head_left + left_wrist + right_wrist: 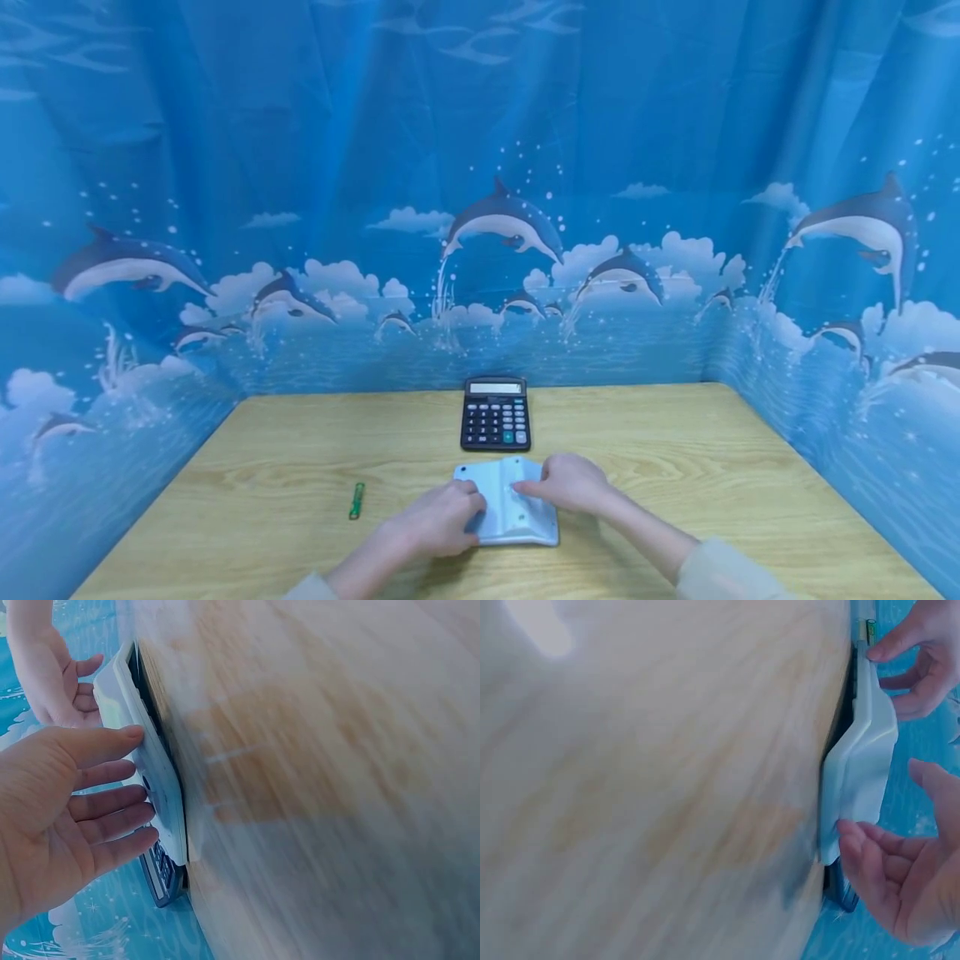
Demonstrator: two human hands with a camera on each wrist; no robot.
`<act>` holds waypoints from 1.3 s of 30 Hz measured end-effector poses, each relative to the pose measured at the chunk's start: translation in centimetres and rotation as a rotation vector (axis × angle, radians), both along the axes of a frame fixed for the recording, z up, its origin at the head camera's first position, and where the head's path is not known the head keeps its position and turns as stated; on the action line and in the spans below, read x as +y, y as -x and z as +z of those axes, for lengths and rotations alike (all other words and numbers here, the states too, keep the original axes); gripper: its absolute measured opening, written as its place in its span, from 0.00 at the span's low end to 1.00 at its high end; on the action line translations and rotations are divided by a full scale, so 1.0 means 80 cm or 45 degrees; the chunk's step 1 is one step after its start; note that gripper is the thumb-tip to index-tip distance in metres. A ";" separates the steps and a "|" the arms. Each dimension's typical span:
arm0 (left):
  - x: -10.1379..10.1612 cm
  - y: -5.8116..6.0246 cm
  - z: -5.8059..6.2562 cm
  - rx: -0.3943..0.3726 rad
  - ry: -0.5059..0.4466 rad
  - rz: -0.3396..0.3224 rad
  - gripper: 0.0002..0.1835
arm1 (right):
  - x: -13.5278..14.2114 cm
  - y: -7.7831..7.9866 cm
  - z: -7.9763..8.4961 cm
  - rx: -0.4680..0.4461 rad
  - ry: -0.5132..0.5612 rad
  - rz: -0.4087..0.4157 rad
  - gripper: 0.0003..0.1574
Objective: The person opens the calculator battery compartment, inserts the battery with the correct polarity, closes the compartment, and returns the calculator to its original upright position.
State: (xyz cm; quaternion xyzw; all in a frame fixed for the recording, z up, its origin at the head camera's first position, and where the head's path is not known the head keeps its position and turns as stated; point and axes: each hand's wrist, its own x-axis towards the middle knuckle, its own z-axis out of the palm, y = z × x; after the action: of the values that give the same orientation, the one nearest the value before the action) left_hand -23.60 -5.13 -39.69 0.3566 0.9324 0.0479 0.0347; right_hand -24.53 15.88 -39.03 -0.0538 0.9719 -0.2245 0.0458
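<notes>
White casing (492,505) — ridge (514,507) toward black calculator (496,414)

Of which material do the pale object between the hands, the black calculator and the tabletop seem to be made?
Pale object: probably hard plastic, semi-gloss; smooth moulded ridge, soft highlights.
Black calculator: likely plastic, finish unclear; moulded-looking casing, separate keys.
Tabletop: wood or laminate, slight sheen; grain and a bright reflection show.

Calculator (495,414), 6 o'clock in head view | number keys (483,414) toward its 9 o'clock: 7, 8, 9 | lower, toward 7 o'clock: 1, 2, 3 | bottom row: 0, 00 | display (493,388) at 12 o'clock: figure too small to read | green key (507,437), 5 o'clock: sign blurred
</notes>
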 end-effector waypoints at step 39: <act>-0.001 -0.001 0.001 0.044 0.003 -0.031 0.18 | -0.034 0.012 -0.024 -0.068 0.145 -0.233 0.28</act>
State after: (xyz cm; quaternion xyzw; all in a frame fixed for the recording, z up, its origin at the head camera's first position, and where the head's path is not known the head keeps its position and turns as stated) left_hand -23.55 -5.19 -39.63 0.3685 0.9285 0.0402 0.0197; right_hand -25.49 13.19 -40.96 0.0387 0.9568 -0.2841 0.0480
